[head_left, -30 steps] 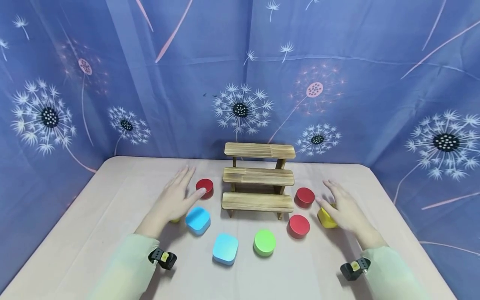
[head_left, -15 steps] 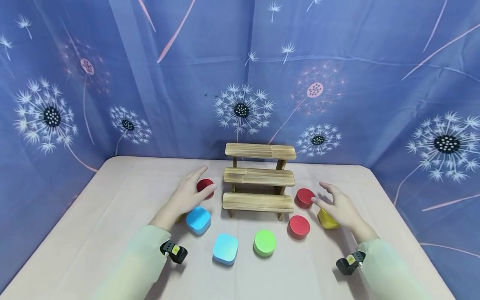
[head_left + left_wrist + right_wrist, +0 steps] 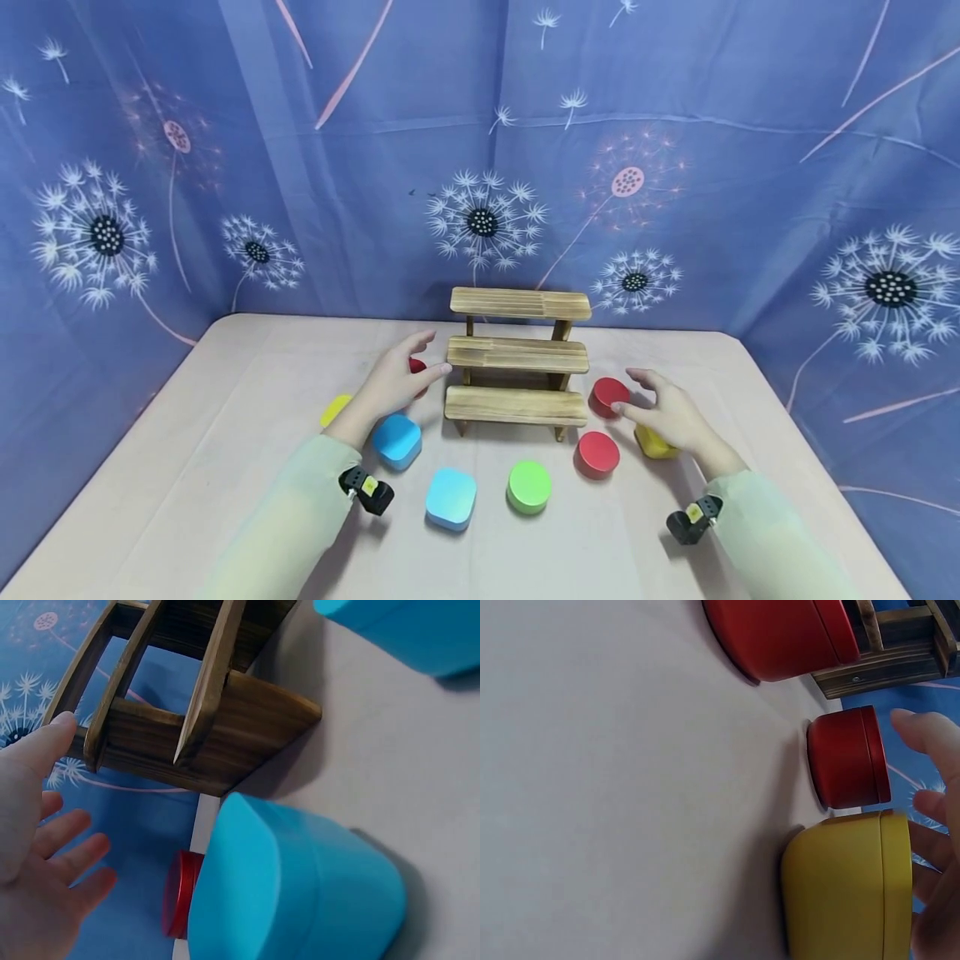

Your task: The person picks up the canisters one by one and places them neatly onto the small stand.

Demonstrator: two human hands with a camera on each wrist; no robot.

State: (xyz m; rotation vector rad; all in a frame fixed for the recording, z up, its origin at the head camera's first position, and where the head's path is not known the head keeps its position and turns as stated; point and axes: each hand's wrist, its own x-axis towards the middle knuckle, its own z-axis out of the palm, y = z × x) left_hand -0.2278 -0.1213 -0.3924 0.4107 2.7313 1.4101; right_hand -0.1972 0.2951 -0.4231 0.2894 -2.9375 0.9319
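My left hand (image 3: 397,379) hovers with relaxed, spread fingers above a red round tin (image 3: 417,366), partly hiding it. Its thumb points toward the left side of the wooden three-tier stand (image 3: 516,404). A blue rounded-square tin (image 3: 397,440) lies just below that hand, and a yellow tin (image 3: 336,409) is behind its wrist. On the other side, my right hand (image 3: 670,410) is held loosely over a yellow tin (image 3: 840,889), holding nothing. The thumb overlaps the edge of another red tin (image 3: 609,397) in the head view; the right wrist view shows a gap between them.
Nearer the front of the table (image 3: 187,467) stand a second blue tin (image 3: 451,498), a green round tin (image 3: 529,487) and a red tin (image 3: 597,454). A blue curtain (image 3: 360,208) with dandelion prints hangs behind and at both sides.
My left hand has moved right toward the stand, over the red tin, uncovering the yellow tin behind its wrist. The right hand has shifted slightly left toward the red tin.
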